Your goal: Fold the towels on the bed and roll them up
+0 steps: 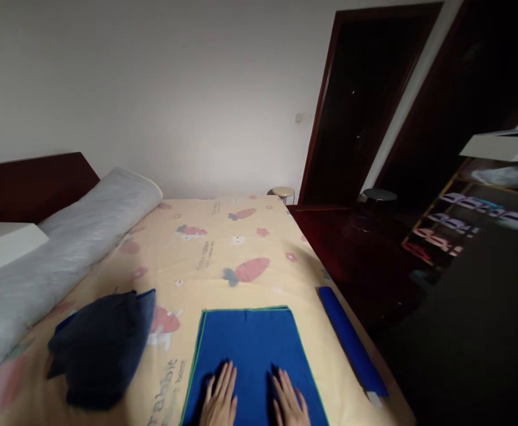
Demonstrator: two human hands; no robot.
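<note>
A blue cloth [250, 337] with green edging lies flat on the bed, its layers showing slightly offset along the left side. My left hand [220, 395] rests palm down on its left half, fingers stretched forward. On the right half lies my right hand [290, 399], also flat, with its fingers a little apart. Neither hand grips anything. To the left sits a crumpled dark blue cloth [103, 343]. Near the bed's right edge is a long, narrow blue folded item [352, 340] with a white tip; its kind is unclear.
A yellow sheet [206, 260] with carrot prints covers the bed. Along the left lie a grey rolled bedding piece [103, 219] and a white box [6, 245]. Beyond the right edge stand a dark stool [379, 194] and a shoe rack [439, 204]. A pale stool [283, 191] stands behind.
</note>
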